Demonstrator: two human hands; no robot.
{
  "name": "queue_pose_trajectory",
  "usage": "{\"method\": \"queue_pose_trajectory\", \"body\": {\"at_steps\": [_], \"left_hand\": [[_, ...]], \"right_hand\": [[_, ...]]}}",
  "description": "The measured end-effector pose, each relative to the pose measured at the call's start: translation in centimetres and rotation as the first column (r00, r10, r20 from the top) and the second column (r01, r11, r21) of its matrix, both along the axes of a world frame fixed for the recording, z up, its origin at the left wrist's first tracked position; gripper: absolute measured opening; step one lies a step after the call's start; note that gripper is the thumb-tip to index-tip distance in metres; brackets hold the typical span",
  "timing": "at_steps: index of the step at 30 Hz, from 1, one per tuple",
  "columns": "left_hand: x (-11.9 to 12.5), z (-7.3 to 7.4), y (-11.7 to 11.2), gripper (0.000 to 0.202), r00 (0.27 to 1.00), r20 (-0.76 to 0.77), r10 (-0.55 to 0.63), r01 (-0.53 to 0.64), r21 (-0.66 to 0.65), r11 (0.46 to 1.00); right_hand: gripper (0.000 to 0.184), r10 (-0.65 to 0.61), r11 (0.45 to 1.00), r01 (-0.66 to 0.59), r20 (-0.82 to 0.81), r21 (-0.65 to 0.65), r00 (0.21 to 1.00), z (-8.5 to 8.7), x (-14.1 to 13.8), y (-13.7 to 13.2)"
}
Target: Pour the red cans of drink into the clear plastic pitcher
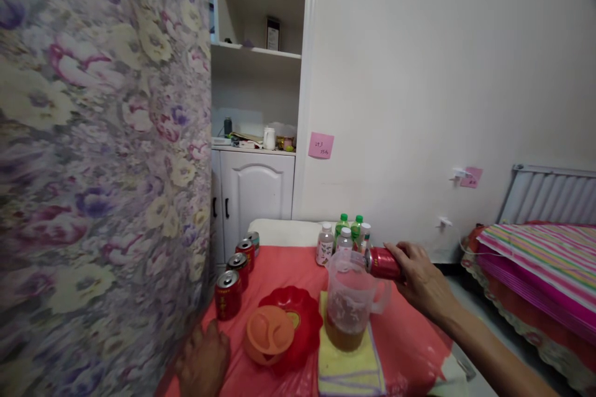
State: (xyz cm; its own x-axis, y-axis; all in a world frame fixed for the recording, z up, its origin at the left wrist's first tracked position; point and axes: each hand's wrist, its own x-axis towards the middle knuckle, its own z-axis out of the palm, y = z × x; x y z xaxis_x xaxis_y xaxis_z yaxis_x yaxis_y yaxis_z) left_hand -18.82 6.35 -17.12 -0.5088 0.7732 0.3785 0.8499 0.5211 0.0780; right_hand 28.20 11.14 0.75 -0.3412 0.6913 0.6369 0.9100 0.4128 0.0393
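Observation:
My right hand [419,273] is wrapped round a red drink can [384,262], tipped on its side with its top at the rim of a clear plastic pitcher [350,294]. Brownish liquid lies in the bottom of the pitcher, which stands on a folded yellow cloth [342,372]. At the table's left edge my left hand [203,356] rests with its fingers stretched out, holding nothing. Just beyond it stands another red can [228,295], first in a row of several cans. An orange divided bowl [269,336] sits partly on a red scalloped plate [305,329].
Several bottles [325,245] with white or green caps stand behind the pitcher. A red cover [279,267] lies over the table. A floral curtain [102,167] hangs close on the left. Shelves and a white cabinet [261,192] are behind, and a bed [544,273] is at right.

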Motion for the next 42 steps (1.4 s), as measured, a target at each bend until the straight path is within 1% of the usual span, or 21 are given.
{"method": "queue_pose_trajectory", "body": {"at_steps": [6, 14, 20, 31, 42], "left_hand": [[0.1, 0.2, 0.0, 0.046, 1.000, 0.021, -0.001, 0.002, -0.009, 1.000], [-0.1, -0.3, 0.1, 0.046, 0.999, 0.038, 0.005, -0.005, -0.002, 1.000], [0.1, 0.0, -0.1, 0.047, 1.000, 0.030, 0.002, -0.002, 0.003, 1.000], [0.2, 0.2, 0.0, 0.048, 1.000, 0.027, 0.001, -0.001, -0.007, 1.000], [0.4, 0.3, -0.4, 0.049, 1.000, 0.018, 0.001, -0.001, -0.011, 1.000]], "right_hand": [[0.069, 0.026, 0.998, -0.025, -0.005, 0.051, 1.000, -0.1, 0.1, 0.3], [0.063, 0.022, 1.000, -0.023, 0.020, 0.021, 1.000, 0.2, 0.0, 0.3], [0.068, 0.017, 0.998, -0.021, 0.061, 0.060, 0.998, 0.3, 0.4, 0.9], [0.065, 0.026, 0.997, -0.032, 0.084, 0.073, 0.996, 0.6, 0.1, 0.8], [0.063, 0.030, 0.997, -0.037, 0.098, 0.072, 0.995, 1.4, 0.1, 0.6]]}}
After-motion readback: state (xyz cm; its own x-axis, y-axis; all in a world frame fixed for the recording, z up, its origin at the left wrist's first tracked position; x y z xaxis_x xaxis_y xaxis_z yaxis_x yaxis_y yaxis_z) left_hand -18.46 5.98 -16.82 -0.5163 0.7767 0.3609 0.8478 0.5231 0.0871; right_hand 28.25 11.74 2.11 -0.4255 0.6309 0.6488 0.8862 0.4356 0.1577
